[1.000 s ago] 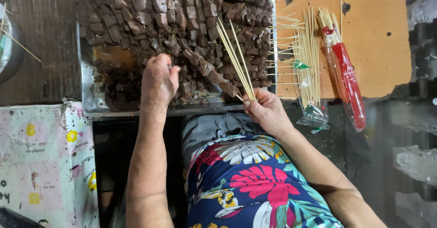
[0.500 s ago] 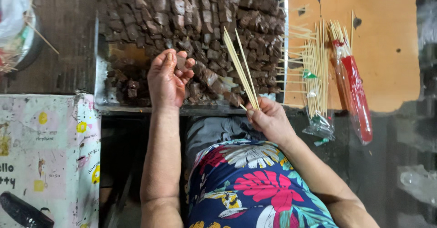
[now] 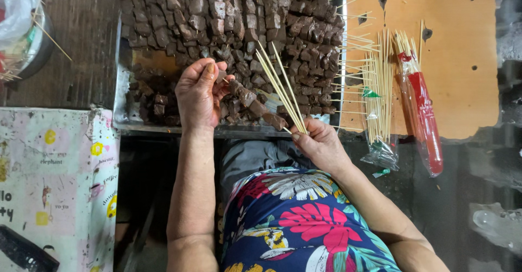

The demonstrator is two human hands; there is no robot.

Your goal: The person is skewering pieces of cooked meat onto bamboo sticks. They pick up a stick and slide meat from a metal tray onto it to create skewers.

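Left hand: raised over the near edge of the shallow rectangular metal tray, fingers pinched together on a small dark brown cube of meat.

Right hand: at the tray's near right corner, fingers closed around a bundle of thin pale bamboo skewers that fans up and to the left over the meat. One skewer, part-loaded with dark brown meat chunks, runs from this hand toward the left hand, its tip close to the pinched cube.

Tray contents: rows of finished dark meat skewers fill the far half; loose cubes lie in the near left corner.

Handling, judged: the cubes look soft, moist and probably slippery, best pinched across the sides; the skewers look light, stiff, sharp and easily snapped, best held low on the bare end.

Nearby: an orange board to the right, carrying loose skewers in a clear bag and a red-and-clear skewer packet. A patterned pale cloth covers the bench to the left.
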